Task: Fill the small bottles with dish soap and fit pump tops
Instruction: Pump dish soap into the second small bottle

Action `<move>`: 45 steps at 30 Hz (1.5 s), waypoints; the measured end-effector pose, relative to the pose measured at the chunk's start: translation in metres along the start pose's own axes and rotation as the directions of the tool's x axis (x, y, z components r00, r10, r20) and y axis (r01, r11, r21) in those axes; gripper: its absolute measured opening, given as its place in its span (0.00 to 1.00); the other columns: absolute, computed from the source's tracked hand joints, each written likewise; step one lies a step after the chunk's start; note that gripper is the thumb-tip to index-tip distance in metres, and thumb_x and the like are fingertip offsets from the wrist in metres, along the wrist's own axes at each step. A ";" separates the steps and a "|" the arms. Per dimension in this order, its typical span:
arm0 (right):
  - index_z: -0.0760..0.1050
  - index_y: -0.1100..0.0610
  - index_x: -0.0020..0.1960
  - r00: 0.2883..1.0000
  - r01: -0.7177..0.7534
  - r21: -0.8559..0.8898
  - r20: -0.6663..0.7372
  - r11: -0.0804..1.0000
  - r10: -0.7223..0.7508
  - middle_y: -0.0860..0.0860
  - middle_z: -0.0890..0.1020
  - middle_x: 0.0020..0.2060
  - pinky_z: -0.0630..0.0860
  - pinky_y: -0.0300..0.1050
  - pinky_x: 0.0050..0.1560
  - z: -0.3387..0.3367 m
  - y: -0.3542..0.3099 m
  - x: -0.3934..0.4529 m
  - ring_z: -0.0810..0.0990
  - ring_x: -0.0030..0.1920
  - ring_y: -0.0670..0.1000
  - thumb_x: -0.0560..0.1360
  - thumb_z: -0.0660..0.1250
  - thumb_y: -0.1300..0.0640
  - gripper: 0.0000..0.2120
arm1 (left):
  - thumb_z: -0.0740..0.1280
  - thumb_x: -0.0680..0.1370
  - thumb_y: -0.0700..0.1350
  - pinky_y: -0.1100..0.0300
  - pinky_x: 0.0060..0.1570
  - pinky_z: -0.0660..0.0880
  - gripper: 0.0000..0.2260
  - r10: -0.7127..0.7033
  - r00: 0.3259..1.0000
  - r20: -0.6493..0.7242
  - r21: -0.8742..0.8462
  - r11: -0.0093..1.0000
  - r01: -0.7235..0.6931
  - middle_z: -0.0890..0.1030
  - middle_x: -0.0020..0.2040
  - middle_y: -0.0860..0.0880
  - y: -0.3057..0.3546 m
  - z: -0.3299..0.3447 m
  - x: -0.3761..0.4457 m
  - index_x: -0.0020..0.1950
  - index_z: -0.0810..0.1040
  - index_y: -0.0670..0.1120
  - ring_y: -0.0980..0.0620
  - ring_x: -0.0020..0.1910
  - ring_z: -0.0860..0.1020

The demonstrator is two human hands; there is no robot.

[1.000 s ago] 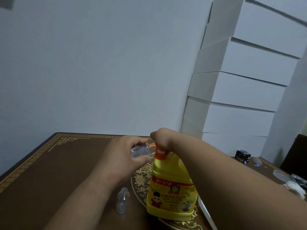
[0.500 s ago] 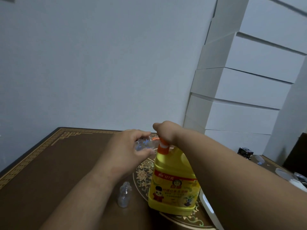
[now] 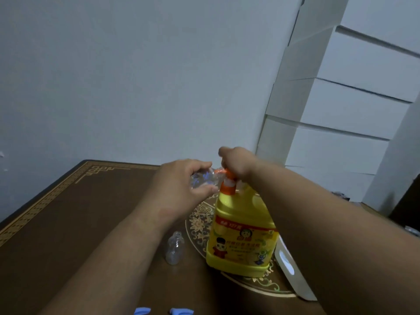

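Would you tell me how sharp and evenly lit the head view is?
Head view: dim, flat light without hard shadows; the right hand on the orange pump is motion-blurred; the clear bottle in the left hand is smeared; wide-angle distortion tilts the white boxes.

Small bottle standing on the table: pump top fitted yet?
No. The small clear bottle stands open-necked on the table beside the yellow soap jug, with no pump top on it.
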State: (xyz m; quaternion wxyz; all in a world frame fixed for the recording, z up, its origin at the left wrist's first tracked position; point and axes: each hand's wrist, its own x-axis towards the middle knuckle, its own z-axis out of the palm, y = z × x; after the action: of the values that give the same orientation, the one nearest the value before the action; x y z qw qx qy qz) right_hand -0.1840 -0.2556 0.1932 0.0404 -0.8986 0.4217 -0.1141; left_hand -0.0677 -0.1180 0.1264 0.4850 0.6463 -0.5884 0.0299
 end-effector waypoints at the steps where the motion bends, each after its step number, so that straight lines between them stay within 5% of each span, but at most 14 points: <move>1: 0.73 0.65 0.58 1.000 -0.014 0.002 -0.018 1.000 0.014 0.64 0.81 0.54 0.80 0.58 0.55 0.001 0.000 0.000 0.81 0.52 0.65 0.82 0.56 0.62 0.10 | 0.81 0.72 0.55 0.67 0.60 0.73 0.26 0.008 1.000 -0.002 0.013 1.000 -0.008 0.84 0.62 0.59 0.001 0.000 0.000 0.68 0.83 0.55 0.62 0.60 0.80; 5: 0.72 0.61 0.55 0.989 -0.009 -0.210 0.145 0.978 0.040 0.59 0.77 0.52 0.77 0.51 0.36 -0.002 -0.014 -0.009 0.78 0.43 0.60 0.79 0.62 0.67 0.06 | 0.81 0.72 0.54 0.67 0.60 0.72 0.26 0.008 0.999 0.035 0.059 0.998 -0.010 0.84 0.64 0.57 -0.001 0.001 -0.002 0.69 0.82 0.54 0.60 0.60 0.80; 7: 0.72 0.62 0.55 0.975 0.039 -0.315 0.221 0.948 0.033 0.59 0.77 0.55 0.74 0.48 0.37 -0.002 -0.019 -0.009 0.75 0.44 0.59 0.79 0.64 0.67 0.06 | 0.81 0.72 0.53 0.65 0.62 0.74 0.26 -0.012 0.998 0.062 0.046 0.999 0.009 0.85 0.64 0.57 -0.004 0.002 -0.001 0.69 0.82 0.54 0.60 0.61 0.81; 10: 0.68 0.60 0.48 0.983 0.009 -0.171 0.181 0.985 0.022 0.60 0.79 0.54 0.80 0.51 0.46 0.001 -0.011 -0.004 0.78 0.46 0.61 0.78 0.63 0.68 0.06 | 0.81 0.71 0.53 0.66 0.61 0.73 0.26 -0.025 0.999 0.048 0.018 1.000 0.024 0.85 0.64 0.58 -0.004 0.002 0.000 0.69 0.83 0.54 0.61 0.61 0.80; 14: 0.73 0.64 0.58 0.997 -0.068 0.132 -0.027 0.989 0.073 0.66 0.80 0.51 0.83 0.63 0.49 -0.001 0.000 -0.003 0.83 0.47 0.66 0.84 0.56 0.61 0.10 | 0.79 0.74 0.54 0.68 0.61 0.68 0.25 0.005 1.000 -0.013 0.036 0.999 -0.004 0.83 0.66 0.57 0.002 0.002 -0.001 0.71 0.81 0.55 0.60 0.64 0.78; 16: 0.72 0.63 0.52 0.998 -0.046 0.029 0.050 0.999 0.044 0.63 0.79 0.45 0.83 0.57 0.38 0.000 -0.006 -0.006 0.82 0.41 0.64 0.80 0.61 0.66 0.02 | 0.79 0.75 0.53 0.67 0.61 0.69 0.25 0.001 1.000 0.001 0.044 0.999 -0.001 0.83 0.66 0.57 0.002 0.003 -0.002 0.71 0.81 0.55 0.59 0.64 0.79; 20: 0.62 0.57 0.39 0.982 -0.014 -0.240 0.177 0.971 0.058 0.55 0.70 0.37 0.72 0.48 0.34 0.000 -0.017 -0.009 0.74 0.37 0.58 0.77 0.64 0.69 0.15 | 0.79 0.74 0.54 0.62 0.64 0.74 0.25 -0.028 0.997 0.075 0.078 0.997 0.022 0.83 0.66 0.57 -0.004 0.003 -0.002 0.71 0.81 0.55 0.58 0.63 0.80; 23: 0.70 0.63 0.51 0.997 -0.025 -0.071 0.077 0.997 0.030 0.62 0.78 0.48 0.82 0.57 0.42 0.002 -0.008 -0.005 0.80 0.42 0.63 0.80 0.61 0.66 0.01 | 0.79 0.74 0.54 0.64 0.63 0.72 0.25 -0.033 0.999 0.030 0.036 0.999 0.032 0.83 0.66 0.57 -0.003 0.003 -0.001 0.71 0.81 0.55 0.59 0.63 0.80; 27: 0.73 0.66 0.67 0.997 -0.080 0.088 0.029 0.993 0.078 0.66 0.79 0.57 0.82 0.61 0.54 -0.001 -0.003 -0.005 0.81 0.52 0.65 0.86 0.55 0.60 0.15 | 0.78 0.75 0.54 0.67 0.63 0.68 0.25 -0.001 1.000 -0.014 0.078 0.997 0.002 0.82 0.67 0.57 0.002 0.004 -0.002 0.72 0.80 0.55 0.58 0.66 0.78; 30: 0.75 0.67 0.58 0.974 -0.061 -0.101 0.211 0.993 0.081 0.62 0.78 0.44 0.79 0.51 0.30 -0.002 -0.013 -0.006 0.79 0.37 0.60 0.77 0.66 0.70 0.10 | 0.78 0.75 0.54 0.65 0.63 0.70 0.25 -0.016 0.999 0.035 0.106 0.994 0.012 0.83 0.67 0.58 0.000 0.003 -0.002 0.71 0.80 0.56 0.58 0.65 0.79; 33: 0.71 0.64 0.52 0.961 -0.001 -0.258 0.268 0.966 0.073 0.57 0.74 0.38 0.72 0.46 0.27 -0.002 -0.019 -0.007 0.77 0.42 0.61 0.76 0.66 0.70 0.07 | 0.80 0.73 0.55 0.62 0.65 0.73 0.25 -0.049 0.996 0.074 0.080 0.996 0.043 0.83 0.66 0.58 -0.003 0.002 -0.002 0.70 0.81 0.56 0.58 0.64 0.79; 36: 0.73 0.63 0.54 0.983 -0.083 0.018 0.165 0.996 0.079 0.64 0.78 0.48 0.83 0.56 0.41 0.003 -0.008 -0.005 0.81 0.46 0.65 0.81 0.61 0.66 0.04 | 0.79 0.73 0.55 0.62 0.65 0.74 0.25 -0.055 0.997 0.062 0.048 0.998 0.052 0.83 0.66 0.58 -0.002 0.001 0.000 0.70 0.81 0.56 0.59 0.64 0.80; 40: 0.70 0.56 0.42 0.981 -0.193 0.433 0.103 0.881 0.165 0.63 0.76 0.47 0.81 0.63 0.50 0.002 -0.001 -0.007 0.78 0.43 0.61 0.85 0.56 0.61 0.13 | 0.78 0.74 0.55 0.66 0.62 0.71 0.26 -0.038 0.999 0.013 0.045 0.998 0.037 0.83 0.66 0.58 0.001 0.002 0.000 0.71 0.80 0.56 0.59 0.64 0.79; 45: 0.69 0.62 0.45 0.961 -0.176 0.066 0.229 0.982 0.156 0.60 0.75 0.45 0.75 0.47 0.38 0.006 -0.010 0.001 0.78 0.44 0.62 0.76 0.65 0.70 0.06 | 0.79 0.74 0.55 0.61 0.66 0.74 0.26 -0.044 0.997 0.064 0.060 0.997 0.040 0.83 0.66 0.57 -0.003 0.003 -0.002 0.71 0.81 0.56 0.58 0.64 0.80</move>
State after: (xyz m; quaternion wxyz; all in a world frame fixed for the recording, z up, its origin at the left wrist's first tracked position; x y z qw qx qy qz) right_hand -0.1743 -0.2497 0.1892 0.1353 -0.8646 0.4831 -0.0267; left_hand -0.0675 -0.1191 0.1219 0.4466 0.6733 -0.5890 0.0157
